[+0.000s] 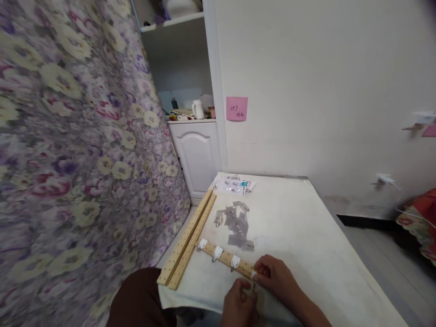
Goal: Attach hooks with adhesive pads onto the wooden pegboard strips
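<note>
Left hand [238, 303] curls nearest me; I can't tell its grip.
Right hand [272, 276] pinches the white hook [254, 274] at the wooden strip's [226, 258] near end, on the table [293, 218]; I'd keep it square.

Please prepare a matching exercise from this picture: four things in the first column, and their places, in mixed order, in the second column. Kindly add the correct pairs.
Things
1. Pink note with handwriting
2. White jug
3. Two long wooden strips
4. Short wooden strip with white hooks

Places
A. along the left edge of the table
B. on the wall
C. with one end at the right hand
D. on the cabinet shelf

Pairs: 1-B, 2-D, 3-A, 4-C
</note>
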The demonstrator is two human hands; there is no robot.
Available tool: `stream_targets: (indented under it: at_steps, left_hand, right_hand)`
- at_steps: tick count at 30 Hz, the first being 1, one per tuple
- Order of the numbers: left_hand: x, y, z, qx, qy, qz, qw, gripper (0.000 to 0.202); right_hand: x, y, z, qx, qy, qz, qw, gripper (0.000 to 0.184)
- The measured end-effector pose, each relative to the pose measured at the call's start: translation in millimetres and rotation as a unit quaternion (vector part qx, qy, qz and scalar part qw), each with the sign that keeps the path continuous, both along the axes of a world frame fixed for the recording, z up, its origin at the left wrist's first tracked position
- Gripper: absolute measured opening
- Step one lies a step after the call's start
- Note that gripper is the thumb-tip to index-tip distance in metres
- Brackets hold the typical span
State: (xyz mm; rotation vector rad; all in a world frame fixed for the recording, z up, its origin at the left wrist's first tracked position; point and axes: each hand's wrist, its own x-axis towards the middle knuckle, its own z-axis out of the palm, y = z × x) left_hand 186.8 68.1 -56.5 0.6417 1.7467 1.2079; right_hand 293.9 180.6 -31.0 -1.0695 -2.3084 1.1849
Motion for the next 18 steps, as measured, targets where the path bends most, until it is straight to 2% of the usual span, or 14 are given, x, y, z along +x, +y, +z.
stream_targets:
  at_steps: [3,8,13,18]
  left_hand:
    - [0,7,3.1,-0.003,0.092,-0.018,0.996,0.01]
    - [-6,14,-0.3,0.0,0.129,-0.033,0.991,0.009]
    - [-7,15,-6.2,0.029,0.126,-0.04,0.991,0.005]
    - [-8,15,-11.0,0.026,0.091,-0.026,0.995,0.01]
  right_hand:
    - [-5,0,-5.0,0.023,-0.032,-0.004,0.999,0.011]
    - [-8,7,-11.8,-0.003,-0.05,-0.006,0.999,0.008]
    - [-7,11,-17.2,0.024,-0.046,-0.011,0.999,0.009]
    - [-8,10,-20.3,0.04,-0.053,-0.024,0.998,0.006]
